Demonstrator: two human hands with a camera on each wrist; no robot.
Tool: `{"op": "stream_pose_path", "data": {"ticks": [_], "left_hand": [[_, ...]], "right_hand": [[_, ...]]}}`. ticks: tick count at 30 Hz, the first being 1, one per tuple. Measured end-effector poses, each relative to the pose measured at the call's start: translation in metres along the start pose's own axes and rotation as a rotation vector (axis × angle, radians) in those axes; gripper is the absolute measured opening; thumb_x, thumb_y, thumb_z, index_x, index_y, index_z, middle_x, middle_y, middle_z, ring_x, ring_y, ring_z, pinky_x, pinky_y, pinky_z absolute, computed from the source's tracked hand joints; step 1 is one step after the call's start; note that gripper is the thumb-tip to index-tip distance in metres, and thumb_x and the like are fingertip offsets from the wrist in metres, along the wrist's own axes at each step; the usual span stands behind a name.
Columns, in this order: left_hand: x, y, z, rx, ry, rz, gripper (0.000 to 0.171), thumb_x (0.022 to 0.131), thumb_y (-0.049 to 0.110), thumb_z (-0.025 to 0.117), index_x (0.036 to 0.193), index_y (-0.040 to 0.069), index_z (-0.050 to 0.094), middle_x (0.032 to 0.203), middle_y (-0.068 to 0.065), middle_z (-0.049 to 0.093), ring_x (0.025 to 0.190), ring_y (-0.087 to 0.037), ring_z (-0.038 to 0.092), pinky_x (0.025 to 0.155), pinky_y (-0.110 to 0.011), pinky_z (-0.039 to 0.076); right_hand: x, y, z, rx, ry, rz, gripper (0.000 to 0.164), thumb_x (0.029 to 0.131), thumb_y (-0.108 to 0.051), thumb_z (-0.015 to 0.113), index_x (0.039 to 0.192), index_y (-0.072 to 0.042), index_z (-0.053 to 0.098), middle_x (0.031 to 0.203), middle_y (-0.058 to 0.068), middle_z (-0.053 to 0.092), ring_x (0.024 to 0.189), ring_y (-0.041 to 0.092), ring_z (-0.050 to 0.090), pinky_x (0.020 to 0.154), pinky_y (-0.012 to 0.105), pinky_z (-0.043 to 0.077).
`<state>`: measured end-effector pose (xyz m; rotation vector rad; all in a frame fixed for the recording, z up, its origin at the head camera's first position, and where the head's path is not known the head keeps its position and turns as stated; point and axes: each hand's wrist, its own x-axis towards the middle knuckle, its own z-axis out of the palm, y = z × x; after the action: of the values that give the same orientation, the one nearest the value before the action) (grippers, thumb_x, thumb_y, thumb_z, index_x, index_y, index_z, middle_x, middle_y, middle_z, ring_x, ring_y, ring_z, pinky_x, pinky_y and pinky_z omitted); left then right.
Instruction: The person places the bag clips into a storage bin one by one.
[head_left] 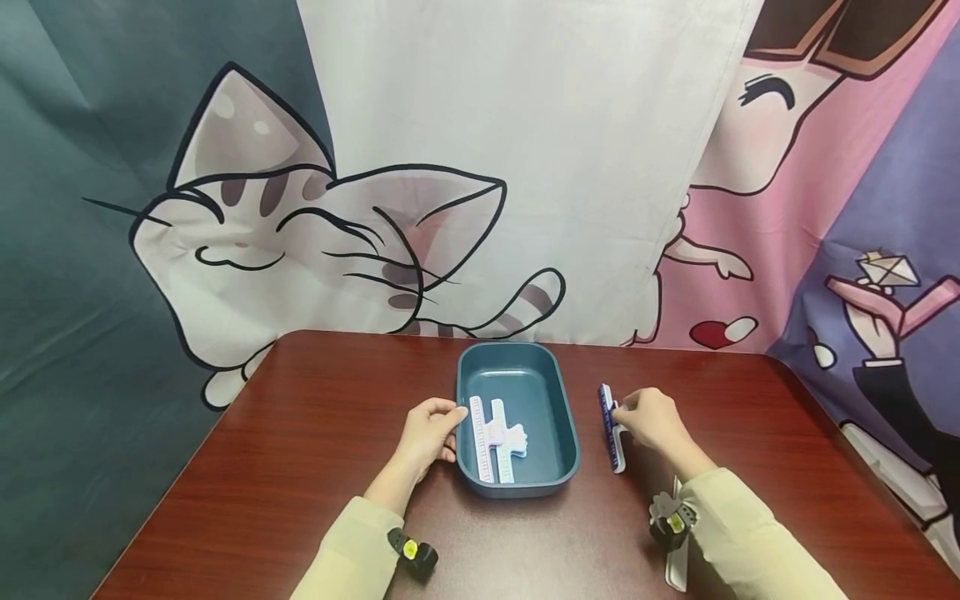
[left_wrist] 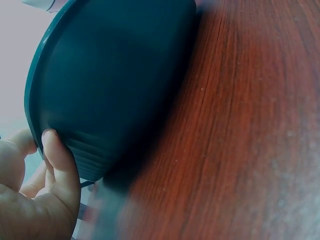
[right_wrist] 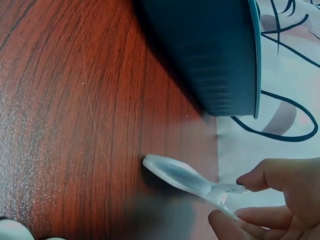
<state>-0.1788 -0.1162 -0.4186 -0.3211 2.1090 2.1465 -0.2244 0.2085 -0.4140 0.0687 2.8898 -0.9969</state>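
A dark teal plastic box [head_left: 566, 400] stands on the table. My left hand [head_left: 429, 433] pinches its left rim, thumb on top and fingers against the outer wall. Two pale long-bar clips with ruler marks lie side by side inside, a pinkish clip [head_left: 481, 442] and a bluish-white clip [head_left: 517, 440]. To the right of the box, my right hand [head_left: 656, 421] pinches the handles of a long-bar clip [head_left: 609, 429] with a blue, marked face. In the right wrist view this clip [right_wrist: 175, 175] appears whitish from its end, low over the table.
Another whitish clip [head_left: 677, 567] lies on the table, partly hidden beneath my right forearm and wrist camera. Brown wooden table [head_left: 322, 417] surrounds the box. Behind its far edge hangs a printed cloth [head_left: 600, 125] with cartoon figures.
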Motion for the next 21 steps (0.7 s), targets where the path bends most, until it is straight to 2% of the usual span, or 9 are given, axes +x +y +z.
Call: {"op": "stream_pose_path", "data": {"ticks": [9, 16, 21], "left_hand": [[0.002, -0.001, 0.0, 0.018, 0.006, -0.002, 0.026, 0.087, 0.011, 0.063, 0.105, -0.005, 0.054, 0.063, -0.004, 0.056, 0.043, -0.008, 0.048, 0.039, -0.021, 0.045], [0.021, -0.022, -0.003, 0.001, 0.001, 0.005, 0.027, 0.086, 0.013, 0.065, 0.105, -0.003, 0.054, 0.064, -0.004, 0.058, 0.043, -0.009, 0.049, 0.037, -0.022, 0.045], [0.025, -0.027, -0.002, 0.002, 0.016, 0.018, 0.028, 0.085, 0.013, 0.066, 0.104, -0.003, 0.055, 0.065, -0.004, 0.058, 0.042, -0.009, 0.049, 0.037, -0.021, 0.045]], "right_hand": [[-0.002, -0.002, 0.001, 0.022, -0.01, 0.006, 0.038, 0.082, -0.012, 0.058, 0.108, 0.015, 0.06, 0.091, 0.025, 0.065, 0.057, 0.021, 0.064, 0.048, 0.028, 0.055], [-0.004, -0.004, 0.001, 0.026, -0.018, 0.009, 0.036, 0.083, -0.011, 0.057, 0.109, 0.013, 0.062, 0.098, 0.027, 0.064, 0.064, 0.023, 0.066, 0.051, 0.03, 0.057], [-0.006, -0.005, 0.002, 0.036, -0.024, 0.011, 0.037, 0.083, -0.011, 0.057, 0.11, 0.013, 0.06, 0.098, 0.028, 0.064, 0.067, 0.024, 0.067, 0.052, 0.032, 0.058]]}}
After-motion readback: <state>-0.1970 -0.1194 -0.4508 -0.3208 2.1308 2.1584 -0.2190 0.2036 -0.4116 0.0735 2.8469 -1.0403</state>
